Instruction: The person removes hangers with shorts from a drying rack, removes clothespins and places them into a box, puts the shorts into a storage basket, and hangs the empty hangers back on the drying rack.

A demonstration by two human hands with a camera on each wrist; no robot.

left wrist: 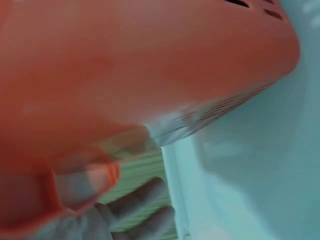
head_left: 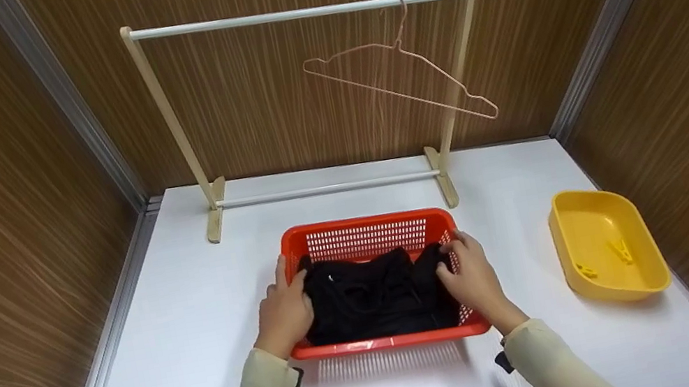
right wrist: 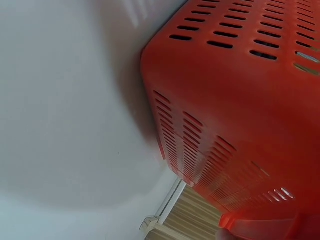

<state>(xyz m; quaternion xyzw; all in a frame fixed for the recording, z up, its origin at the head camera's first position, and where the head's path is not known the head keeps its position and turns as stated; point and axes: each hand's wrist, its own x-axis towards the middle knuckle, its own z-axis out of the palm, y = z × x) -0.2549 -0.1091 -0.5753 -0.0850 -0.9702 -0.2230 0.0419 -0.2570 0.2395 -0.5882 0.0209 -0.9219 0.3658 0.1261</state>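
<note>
A red plastic basket (head_left: 385, 342) with slotted walls stands on the white table, with black cloth (head_left: 363, 296) bunched inside. At its left side, my left hand (head_left: 284, 314) holds the rim, one finger lying outside and the thumb reaching in against the cloth. Two of its fingers (left wrist: 142, 200) stretch out past the rim in the left wrist view, which is blurred. My right hand (head_left: 473, 277) holds the right rim, with thumb and a finger over the inside beside the cloth. Only a fingertip shows under the rim in the right wrist view.
Behind the basket stands a rack with wooden legs and a white rail (head_left: 285, 15). A pink hanger (head_left: 394, 94) hangs from the rail's right part. To the right sits a yellow tray (head_left: 585, 211) holding yellow clips (head_left: 622, 251). Wood-patterned panels enclose the table.
</note>
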